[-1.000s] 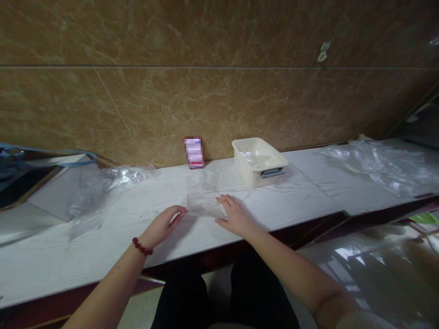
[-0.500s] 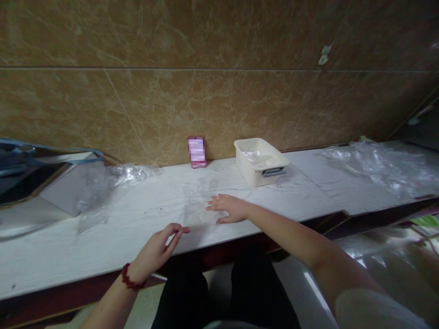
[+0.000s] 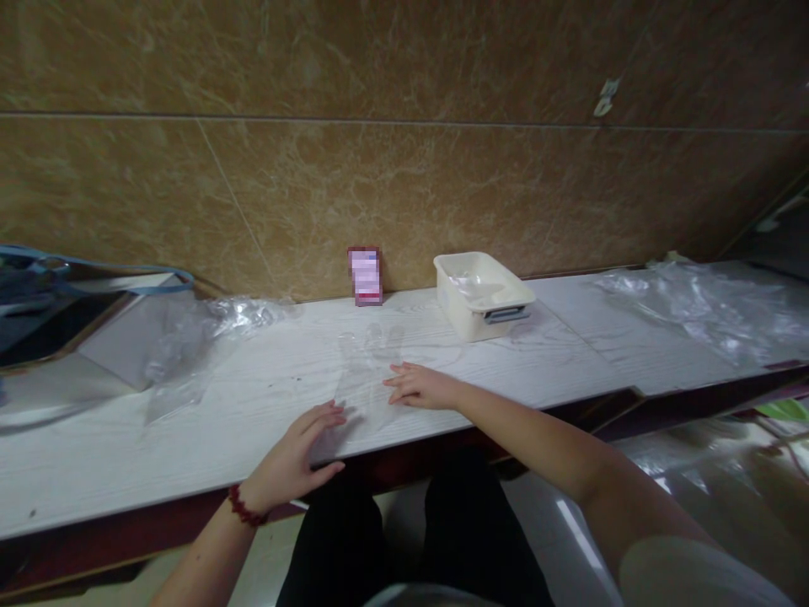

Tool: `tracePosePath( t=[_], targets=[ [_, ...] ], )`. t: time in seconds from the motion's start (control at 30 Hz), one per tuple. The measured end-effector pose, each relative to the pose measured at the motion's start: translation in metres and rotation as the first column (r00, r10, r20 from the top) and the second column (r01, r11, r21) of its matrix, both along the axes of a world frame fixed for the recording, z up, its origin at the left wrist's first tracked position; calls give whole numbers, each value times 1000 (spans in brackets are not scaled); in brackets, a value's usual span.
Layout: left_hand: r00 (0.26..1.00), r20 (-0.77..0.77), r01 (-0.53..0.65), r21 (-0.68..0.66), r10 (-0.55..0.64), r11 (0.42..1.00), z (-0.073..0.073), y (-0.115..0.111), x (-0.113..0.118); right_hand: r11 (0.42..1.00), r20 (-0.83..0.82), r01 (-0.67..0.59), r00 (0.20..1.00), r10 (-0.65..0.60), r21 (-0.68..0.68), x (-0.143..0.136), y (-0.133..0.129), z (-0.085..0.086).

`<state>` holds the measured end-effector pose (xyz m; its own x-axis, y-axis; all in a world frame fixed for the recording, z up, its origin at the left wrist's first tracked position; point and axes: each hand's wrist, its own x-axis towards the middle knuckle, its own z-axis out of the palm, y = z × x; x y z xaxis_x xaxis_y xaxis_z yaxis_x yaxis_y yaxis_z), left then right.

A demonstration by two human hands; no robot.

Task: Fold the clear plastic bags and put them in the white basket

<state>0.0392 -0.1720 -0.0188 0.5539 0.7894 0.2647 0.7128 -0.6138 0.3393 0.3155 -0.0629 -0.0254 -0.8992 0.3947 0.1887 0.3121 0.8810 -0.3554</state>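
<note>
A thin clear plastic piece point(image 3: 367, 379) with rounded, finger-like lobes at its far end lies flat on the white wood-grain table point(image 3: 253, 430). My left hand point(image 3: 300, 451) is at its left near corner by the table's front edge, thumb apart from the fingers, holding nothing. On the right side of the plastic rests my right hand point(image 3: 423, 386), fingers stretched out to the left and nothing gripped. A cream bin point(image 3: 471, 324) with a grey handle stands behind and to the right of my right hand, with clear plastic point(image 3: 477, 288) inside.
A phone point(image 3: 366, 276) with a blurred screen leans on the brown marbled wall point(image 3: 404, 185). Crumpled clear plastic point(image 3: 243, 316) lies at the left beside a white box point(image 3: 123, 346). More clear plastic sheets point(image 3: 714, 303) cover the table's right part.
My left hand has opened; its thumb and fingers were close together before. My right thumb has drawn in towards its fingers, while that hand stays at the plastic.
</note>
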Motion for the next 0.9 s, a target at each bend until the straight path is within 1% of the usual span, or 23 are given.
tracePosePath(
  t=[0.17, 0.27, 0.33, 0.43, 0.5, 0.57, 0.63, 0.7, 0.8, 0.87, 0.9],
  targets=[
    [995, -16, -95, 183, 100, 979, -19, 0, 20, 993, -38, -1, 999, -4, -118, 2, -10, 9],
    [996, 4, -86, 226, 88, 970, -22, 2, 24, 990, -46, -8, 999, 1, -140, 5, -17, 12],
    [998, 28, -69, 234, 64, 970, -18, 0, 25, 991, -62, -12, 998, 4, -130, 9, -22, 13],
    [998, 51, -35, 225, 24, 974, -6, -8, 29, 997, -55, 8, 998, -12, -75, 15, -30, 16],
    [999, 47, -7, 210, -3, 978, 1, -17, 34, 999, -16, 40, 999, -41, -25, 18, -34, 18],
    [999, 33, 13, 199, -20, 980, 3, -24, 40, 998, 46, 63, 997, -63, 11, 20, -37, 19],
    [999, 25, 36, 205, -42, 978, 0, -27, 43, 997, 105, 68, 992, -70, 26, 20, -38, 18],
    [997, 22, 61, 218, -67, 974, -6, -26, 43, 997, 134, 65, 989, -69, 33, 19, -38, 15],
    [998, 20, 47, 215, -52, 975, -14, -21, 38, 998, 129, 43, 990, -48, 40, 17, -35, 9],
    [999, 0, 50, 189, -51, 981, -15, -18, 35, 999, 107, 24, 994, -29, 43, 16, -34, 7],
    [998, -15, 69, 178, -67, 982, -14, -18, 33, 999, 93, 15, 995, -18, 42, 16, -33, 7]
  ],
)
